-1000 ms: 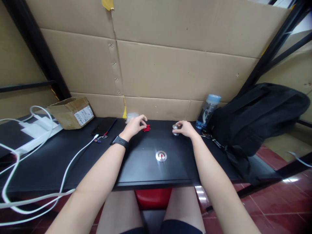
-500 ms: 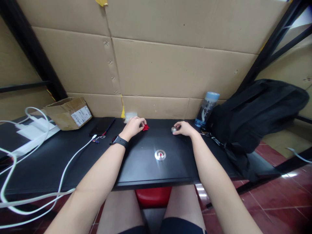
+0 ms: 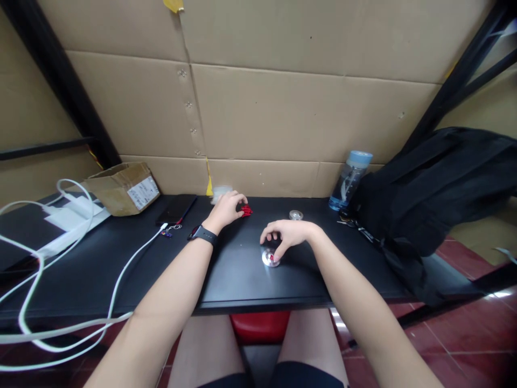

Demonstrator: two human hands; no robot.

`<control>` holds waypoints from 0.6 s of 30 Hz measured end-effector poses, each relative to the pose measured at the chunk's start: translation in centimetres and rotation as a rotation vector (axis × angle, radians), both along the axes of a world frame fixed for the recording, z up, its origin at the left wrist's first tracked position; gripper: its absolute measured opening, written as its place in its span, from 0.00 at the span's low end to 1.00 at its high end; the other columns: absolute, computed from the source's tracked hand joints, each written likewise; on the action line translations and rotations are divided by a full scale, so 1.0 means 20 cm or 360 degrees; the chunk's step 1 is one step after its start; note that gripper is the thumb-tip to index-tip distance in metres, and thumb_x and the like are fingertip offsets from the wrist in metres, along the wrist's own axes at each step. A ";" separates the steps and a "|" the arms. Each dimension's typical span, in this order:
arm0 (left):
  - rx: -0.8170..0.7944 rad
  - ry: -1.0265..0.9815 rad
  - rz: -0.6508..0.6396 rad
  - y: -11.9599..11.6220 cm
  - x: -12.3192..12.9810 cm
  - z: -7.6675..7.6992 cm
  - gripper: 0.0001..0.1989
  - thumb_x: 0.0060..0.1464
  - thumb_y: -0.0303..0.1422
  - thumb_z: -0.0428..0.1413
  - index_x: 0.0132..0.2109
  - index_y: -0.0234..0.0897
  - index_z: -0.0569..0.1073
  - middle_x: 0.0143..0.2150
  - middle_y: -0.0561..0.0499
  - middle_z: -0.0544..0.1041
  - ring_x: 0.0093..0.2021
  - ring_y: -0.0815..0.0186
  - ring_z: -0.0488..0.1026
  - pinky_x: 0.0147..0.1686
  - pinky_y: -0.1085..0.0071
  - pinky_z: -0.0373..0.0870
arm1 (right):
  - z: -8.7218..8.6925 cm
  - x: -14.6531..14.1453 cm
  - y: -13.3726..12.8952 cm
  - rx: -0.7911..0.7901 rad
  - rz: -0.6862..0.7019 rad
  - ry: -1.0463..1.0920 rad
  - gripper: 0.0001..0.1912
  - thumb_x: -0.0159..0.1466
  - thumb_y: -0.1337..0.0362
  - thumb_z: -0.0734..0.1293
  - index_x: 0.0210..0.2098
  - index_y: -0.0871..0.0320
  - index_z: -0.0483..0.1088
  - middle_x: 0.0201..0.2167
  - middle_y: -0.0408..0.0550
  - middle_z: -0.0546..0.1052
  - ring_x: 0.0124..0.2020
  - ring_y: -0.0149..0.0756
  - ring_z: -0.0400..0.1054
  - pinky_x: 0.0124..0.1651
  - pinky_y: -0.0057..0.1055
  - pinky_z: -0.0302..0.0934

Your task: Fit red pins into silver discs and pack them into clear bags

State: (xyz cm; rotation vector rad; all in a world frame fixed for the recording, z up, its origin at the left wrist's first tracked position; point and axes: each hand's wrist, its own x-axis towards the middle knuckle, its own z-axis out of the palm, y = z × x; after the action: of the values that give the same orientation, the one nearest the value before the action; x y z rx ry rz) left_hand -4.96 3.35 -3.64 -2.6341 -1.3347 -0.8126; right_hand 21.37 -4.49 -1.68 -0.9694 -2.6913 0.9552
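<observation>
My left hand point(image 3: 229, 209), with a dark watch on its wrist, rests at a small heap of red pieces point(image 3: 246, 210). Its thumb and forefinger are curved and apart beside the heap; whether they touch it I cannot tell. Over a round, shiny disc point(image 3: 267, 258) near the front of the table hovers my right hand point(image 3: 287, 237). Its fingers are bent and spread, the thumb reaching down to a small red spot on the disc. Part of the disc is hidden by that thumb. Farther back lies a round, clear-and-silver lidded piece point(image 3: 296, 215), untouched.
A blue-capped water bottle point(image 3: 350, 180), keys point(image 3: 348, 221) and a black backpack point(image 3: 436, 199) stand at the right. Leftward are an open cardboard box point(image 3: 121, 188), a dark phone point(image 3: 176, 209) and white cables point(image 3: 117, 285). Cardboard point(image 3: 258, 118) walls off the back.
My right hand has let go of the round lidded piece at the back and come forward and left to the disc. My left hand stays by the red heap. The view shifted slightly.
</observation>
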 end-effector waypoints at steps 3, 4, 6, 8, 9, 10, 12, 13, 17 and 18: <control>-0.0013 -0.0018 0.0022 -0.01 0.00 0.01 0.14 0.52 0.31 0.63 0.47 0.42 0.76 0.46 0.47 0.76 0.48 0.53 0.73 0.46 0.61 0.65 | -0.02 -0.05 -0.01 -0.0013 0.0078 0.0037 0.19 0.47 0.58 0.82 0.38 0.53 0.82 0.33 0.41 0.75 0.33 0.31 0.67 0.35 0.24 0.62; -0.0024 -0.0021 0.0022 -0.01 0.00 0.01 0.15 0.52 0.31 0.63 0.48 0.43 0.75 0.47 0.47 0.76 0.49 0.53 0.73 0.46 0.61 0.65 | -0.03 -0.06 -0.01 -0.0029 0.0072 0.0055 0.15 0.49 0.59 0.81 0.35 0.54 0.82 0.32 0.41 0.76 0.31 0.30 0.67 0.35 0.24 0.61; -0.0053 -0.0018 0.0023 -0.01 0.00 0.02 0.15 0.52 0.31 0.63 0.48 0.43 0.75 0.47 0.47 0.76 0.50 0.52 0.72 0.48 0.60 0.65 | -0.04 -0.05 0.01 -0.0049 0.0023 0.0091 0.10 0.52 0.60 0.79 0.33 0.55 0.81 0.30 0.41 0.77 0.30 0.30 0.67 0.34 0.24 0.61; -0.0076 -0.0027 0.0022 -0.01 0.00 0.02 0.16 0.51 0.30 0.63 0.48 0.43 0.75 0.48 0.47 0.76 0.51 0.52 0.72 0.49 0.60 0.65 | -0.04 -0.04 0.02 -0.0019 -0.0029 0.0117 0.07 0.55 0.61 0.78 0.33 0.56 0.81 0.29 0.42 0.78 0.30 0.31 0.68 0.34 0.25 0.61; -0.0080 -0.0047 0.0015 -0.01 0.00 0.02 0.16 0.51 0.30 0.62 0.48 0.43 0.75 0.48 0.47 0.76 0.51 0.53 0.72 0.50 0.60 0.66 | -0.04 -0.03 0.02 0.0015 -0.0045 0.0126 0.06 0.56 0.62 0.77 0.33 0.56 0.80 0.28 0.42 0.78 0.29 0.31 0.69 0.34 0.25 0.61; -0.0075 -0.0082 0.0001 -0.01 0.00 0.02 0.16 0.51 0.29 0.61 0.48 0.43 0.75 0.47 0.48 0.76 0.50 0.54 0.72 0.50 0.60 0.66 | -0.03 -0.03 0.02 0.0060 -0.0061 0.0139 0.05 0.57 0.62 0.76 0.33 0.56 0.80 0.28 0.42 0.78 0.29 0.32 0.70 0.35 0.26 0.62; -0.0044 -0.0178 -0.0009 -0.01 0.00 0.02 0.15 0.52 0.26 0.58 0.48 0.42 0.75 0.46 0.48 0.77 0.49 0.56 0.73 0.51 0.61 0.67 | -0.03 -0.02 0.03 0.0167 -0.0135 0.0187 0.03 0.59 0.65 0.74 0.33 0.57 0.79 0.29 0.43 0.79 0.30 0.32 0.72 0.35 0.26 0.62; -0.0026 -0.0223 0.0006 -0.01 0.00 0.02 0.15 0.52 0.25 0.56 0.47 0.41 0.75 0.46 0.48 0.77 0.49 0.57 0.74 0.51 0.62 0.67 | -0.03 -0.02 0.03 0.0222 -0.0208 0.0224 0.02 0.59 0.66 0.73 0.33 0.57 0.78 0.30 0.43 0.79 0.31 0.33 0.73 0.36 0.26 0.62; 0.0012 -0.0296 0.0131 -0.01 0.01 0.03 0.17 0.53 0.21 0.51 0.46 0.41 0.76 0.44 0.49 0.78 0.48 0.57 0.74 0.50 0.61 0.68 | -0.03 0.00 0.05 0.0309 -0.0654 0.0424 0.02 0.62 0.68 0.70 0.36 0.56 0.74 0.30 0.43 0.81 0.32 0.34 0.76 0.38 0.27 0.64; 0.0013 -0.0313 0.0140 -0.02 0.01 0.03 0.16 0.53 0.22 0.51 0.45 0.41 0.76 0.44 0.49 0.79 0.47 0.57 0.75 0.50 0.61 0.68 | -0.03 0.00 0.06 0.0277 -0.0760 0.0481 0.01 0.63 0.67 0.69 0.36 0.56 0.74 0.29 0.43 0.81 0.33 0.34 0.77 0.38 0.28 0.65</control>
State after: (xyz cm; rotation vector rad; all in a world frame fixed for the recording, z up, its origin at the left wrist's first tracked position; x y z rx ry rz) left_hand -4.71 3.05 -2.98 -2.5234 -1.4763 -1.0852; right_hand 21.35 -3.33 -2.33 -1.2349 -2.1140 0.6894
